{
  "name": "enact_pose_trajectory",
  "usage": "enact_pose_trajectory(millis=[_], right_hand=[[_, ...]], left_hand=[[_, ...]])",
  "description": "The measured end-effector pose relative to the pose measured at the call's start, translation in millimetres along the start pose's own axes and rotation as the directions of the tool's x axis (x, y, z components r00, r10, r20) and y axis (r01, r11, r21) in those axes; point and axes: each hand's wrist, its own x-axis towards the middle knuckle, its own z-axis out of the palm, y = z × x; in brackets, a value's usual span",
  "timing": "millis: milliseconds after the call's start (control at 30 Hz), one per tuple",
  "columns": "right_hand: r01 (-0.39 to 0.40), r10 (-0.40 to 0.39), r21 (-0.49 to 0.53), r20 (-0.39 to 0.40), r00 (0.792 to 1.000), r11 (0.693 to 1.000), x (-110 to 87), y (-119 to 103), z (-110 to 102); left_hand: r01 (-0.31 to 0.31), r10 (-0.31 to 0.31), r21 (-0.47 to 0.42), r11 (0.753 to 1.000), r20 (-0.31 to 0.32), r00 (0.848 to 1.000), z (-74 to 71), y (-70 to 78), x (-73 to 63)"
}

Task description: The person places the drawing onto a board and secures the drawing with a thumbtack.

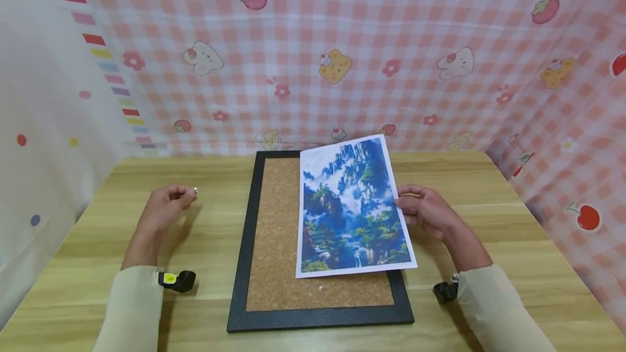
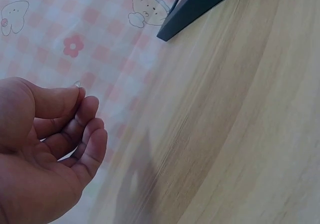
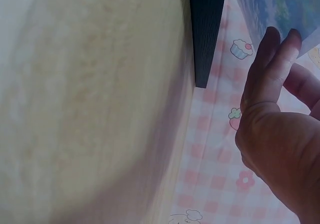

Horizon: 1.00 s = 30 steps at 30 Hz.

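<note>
My left hand is raised over the left side of the table, pinching a small clear push pin between thumb and forefinger. Only its shiny tip shows past the fingers in the left wrist view. On the other side, my right hand pinches the right edge of a landscape print with blue mountains and green trees. The print is tilted and covers much of a black-framed cork board. In the right wrist view, my fingers overlap the print's corner.
The board's black frame lies on a light wood table. A small white speck shows on the cork below the print. Pink checked cloth hangs behind the table and along its right side; white dotted cloth hangs on the left.
</note>
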Motion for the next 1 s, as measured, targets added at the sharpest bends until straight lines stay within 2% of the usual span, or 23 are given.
enact_pose_trajectory(millis=[200,500,733,1000], right_hand=[[-0.014,0.014,-0.015,0.013,1.000,1.000,2.0,0,3],[-0.015,0.017,-0.041,0.047,0.999,0.999,5.7,0,7],[-0.039,0.044,-0.080,0.064,0.997,0.996,8.3,2,10],[-0.088,0.096,-0.106,0.066,0.993,0.990,13.4,1,16]], left_hand=[[0.017,-0.017,-0.016,1.000,0.002,1.000,-0.3,-1.3,-1.4],[-0.007,0.007,-0.033,0.999,0.013,1.000,1.2,1.4,-0.9],[0.012,-0.011,-0.057,0.998,0.017,1.000,2.4,3.4,0.5],[-0.008,0.009,-0.047,0.999,0.007,1.000,3.0,3.6,0.1]])
